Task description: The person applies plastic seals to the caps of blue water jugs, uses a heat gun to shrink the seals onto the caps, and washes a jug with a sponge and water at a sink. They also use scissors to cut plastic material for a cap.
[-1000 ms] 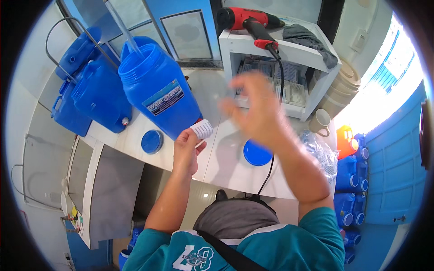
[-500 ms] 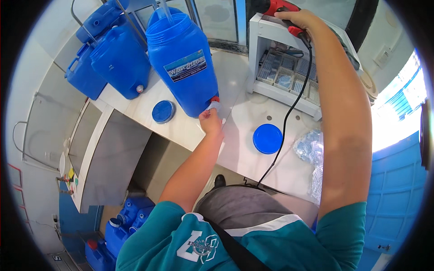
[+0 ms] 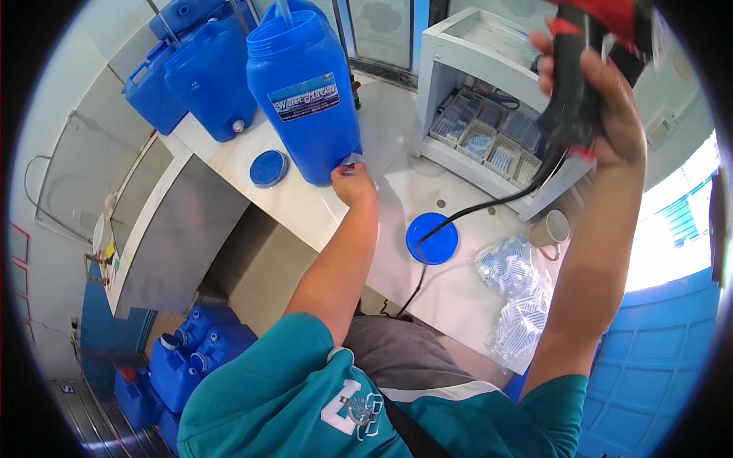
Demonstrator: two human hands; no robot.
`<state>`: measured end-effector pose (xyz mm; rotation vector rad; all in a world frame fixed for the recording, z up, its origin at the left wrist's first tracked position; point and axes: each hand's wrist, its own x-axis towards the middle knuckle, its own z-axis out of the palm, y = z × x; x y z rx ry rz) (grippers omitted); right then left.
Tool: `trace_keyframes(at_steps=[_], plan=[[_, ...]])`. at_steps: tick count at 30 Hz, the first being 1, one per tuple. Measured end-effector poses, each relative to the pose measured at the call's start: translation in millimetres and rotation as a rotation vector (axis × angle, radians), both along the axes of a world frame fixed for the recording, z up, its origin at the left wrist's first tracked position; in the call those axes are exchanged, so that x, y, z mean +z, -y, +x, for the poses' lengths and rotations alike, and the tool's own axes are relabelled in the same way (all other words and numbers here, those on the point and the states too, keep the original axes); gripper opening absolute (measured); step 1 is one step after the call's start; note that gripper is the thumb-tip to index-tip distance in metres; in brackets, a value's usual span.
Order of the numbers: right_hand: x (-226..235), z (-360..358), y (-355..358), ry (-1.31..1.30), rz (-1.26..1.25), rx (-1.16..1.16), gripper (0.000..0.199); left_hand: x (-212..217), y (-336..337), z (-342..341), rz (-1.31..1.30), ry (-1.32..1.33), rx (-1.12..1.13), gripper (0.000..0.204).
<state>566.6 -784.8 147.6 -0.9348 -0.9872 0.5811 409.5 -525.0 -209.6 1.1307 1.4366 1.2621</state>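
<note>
A tall blue water container (image 3: pixel 309 107) stands uncapped on the white counter, a clear tube in its wide mouth. At the low corner of this container, my left hand (image 3: pixel 353 185) pinches a small clear plastic sleeve (image 3: pixel 352 159) against the tap area; the tap itself is hidden. Raised above the right side of the counter, my right hand (image 3: pixel 620 114) grips a red and black heat gun (image 3: pixel 578 80) by its handle, somewhat blurred. Its black cord (image 3: pixel 489 204) hangs down across the counter toward me.
Blue lids (image 3: pixel 269 169) lie on the counter, one crossed by the cord. A white cabinet (image 3: pixel 489 38) with small baskets stands at the back. Bags of printed plastic sleeves (image 3: pixel 519 320) and a mug (image 3: pixel 550 231) sit at right. More blue containers (image 3: pixel 210 80) stand at left.
My right hand has lifted the heat gun off the white cabinet's top and brought it nearer to me, swinging the cord. My left hand stays at the container's low corner.
</note>
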Motion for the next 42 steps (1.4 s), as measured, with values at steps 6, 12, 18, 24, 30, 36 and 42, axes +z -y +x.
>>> trace_keyframes(at_steps=[6,12,18,24,30,36,42], plan=[[-34.8,-49.8,29.7,-0.064,-0.203,-0.038,0.058,-4.9,14.7,19.3,0.147,-0.312,-0.062,0.048],[-87.8,-57.0,25.7,-0.092,-0.511,-0.035,0.053,-16.7,16.5,11.1,0.388,-0.46,-0.07,0.067],[-148.1,-57.4,0.1,-0.126,-0.667,0.015,0.048,-25.2,4.1,-4.8,0.417,-0.323,-0.143,0.063],[-197.1,-55.2,-33.2,-0.12,-0.775,0.07,0.052,-23.2,6.7,1.6,0.317,-0.25,-0.151,0.055],[-209.1,-45.6,-39.1,-0.195,-0.766,0.095,0.045,-12.4,11.5,4.7,0.183,-0.218,-0.175,0.054],[-222.0,-49.8,-59.7,-0.296,-0.773,0.085,0.041,-30.0,1.7,2.1,0.367,-0.175,-0.172,0.057],[-237.6,-38.1,-40.6,-0.419,-0.765,0.042,0.034,-21.7,8.2,-2.5,0.301,-0.268,-0.225,0.055]])
